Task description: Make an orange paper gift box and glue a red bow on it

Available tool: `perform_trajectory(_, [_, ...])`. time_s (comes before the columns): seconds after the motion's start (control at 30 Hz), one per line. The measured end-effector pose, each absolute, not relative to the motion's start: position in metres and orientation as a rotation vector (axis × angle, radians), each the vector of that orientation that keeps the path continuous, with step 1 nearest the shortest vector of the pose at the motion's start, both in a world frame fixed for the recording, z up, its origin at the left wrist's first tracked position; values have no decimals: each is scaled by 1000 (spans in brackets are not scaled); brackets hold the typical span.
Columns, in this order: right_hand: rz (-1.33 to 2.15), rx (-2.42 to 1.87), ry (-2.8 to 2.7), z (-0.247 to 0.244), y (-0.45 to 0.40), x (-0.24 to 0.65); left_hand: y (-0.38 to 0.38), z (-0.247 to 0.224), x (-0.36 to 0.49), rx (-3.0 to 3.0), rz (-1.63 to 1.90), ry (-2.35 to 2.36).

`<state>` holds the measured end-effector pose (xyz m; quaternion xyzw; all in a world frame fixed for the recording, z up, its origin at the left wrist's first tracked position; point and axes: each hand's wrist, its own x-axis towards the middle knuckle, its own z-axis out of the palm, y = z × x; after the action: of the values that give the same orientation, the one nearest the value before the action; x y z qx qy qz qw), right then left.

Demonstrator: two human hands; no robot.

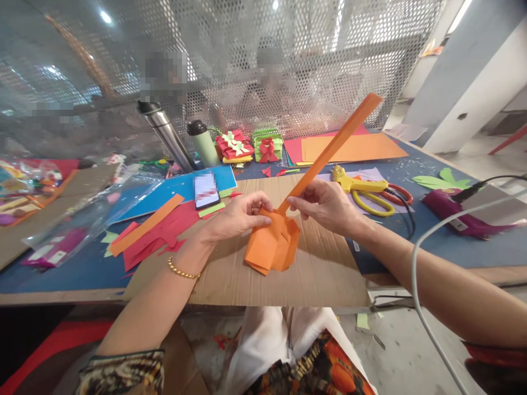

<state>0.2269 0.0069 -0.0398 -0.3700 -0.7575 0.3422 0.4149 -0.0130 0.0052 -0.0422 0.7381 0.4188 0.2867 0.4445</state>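
Observation:
A folded orange paper piece (pixel 263 244) rests on the brown cardboard sheet (pixel 325 269) in front of me. My left hand (pixel 251 213) pinches its upper left edge between thumb and fingers. From the top of the folded piece a long orange paper strip (pixel 335 144) slants up to the right. My right hand (pixel 319 206) grips the strip near its lower end, thumb and fingers closed on it. Whether strip and folded piece are joined is hidden between the hands.
Left of the cardboard lie red paper (pixel 164 233), another orange strip (pixel 146 225) and a phone (pixel 206 190). Two bottles (pixel 201 144) and small paper boxes (pixel 267 147) stand behind. At right are a yellow glue gun (pixel 358 181), scissors (pixel 373 203) and a white cable (pixel 415 274).

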Motion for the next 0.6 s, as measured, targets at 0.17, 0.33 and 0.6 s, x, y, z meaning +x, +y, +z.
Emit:
perform_trajectory(0.17, [830,-914,-1921,-45,8,225,6,-43,-13,1825,706,1034])
perform_trajectory(0.33, [768,-927,-1963,-47,9,226,4,-41,-12,1787,699,1004])
perform_trajectory(0.6, [727,-961,-2030,-50,13,226,4,-39,-11,1782,695,987])
